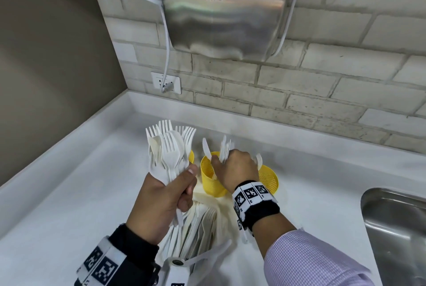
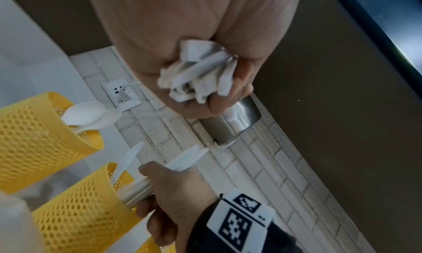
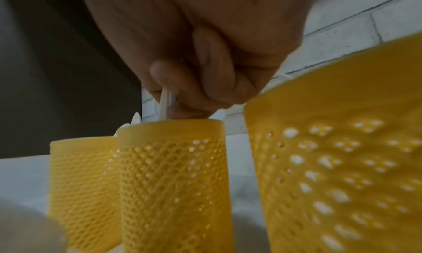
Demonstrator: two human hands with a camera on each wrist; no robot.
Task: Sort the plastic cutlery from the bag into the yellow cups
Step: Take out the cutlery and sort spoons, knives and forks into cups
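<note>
Three perforated yellow cups stand in a row on the white counter (image 1: 69,193). My left hand (image 1: 182,184) grips a raised bunch of white forks and spoons (image 1: 170,147) by the handles (image 2: 200,76), in front of the left cup (image 1: 191,157), which holds spoons (image 2: 84,112). My right hand (image 1: 230,165) pinches a few white knives (image 1: 224,147) upright, their handles going into the middle cup (image 1: 208,182); one knife (image 1: 206,147) stands in it. The right cup (image 1: 269,179) holds forks. The whitish bag (image 1: 202,216) with more cutlery lies under my hands.
A steel sink (image 1: 396,228) lies at the right edge of the counter. A metal hand dryer (image 1: 228,9) hangs on the brick wall above the cups, its cord plugged into an outlet (image 1: 166,82). A grey wall closes the left side.
</note>
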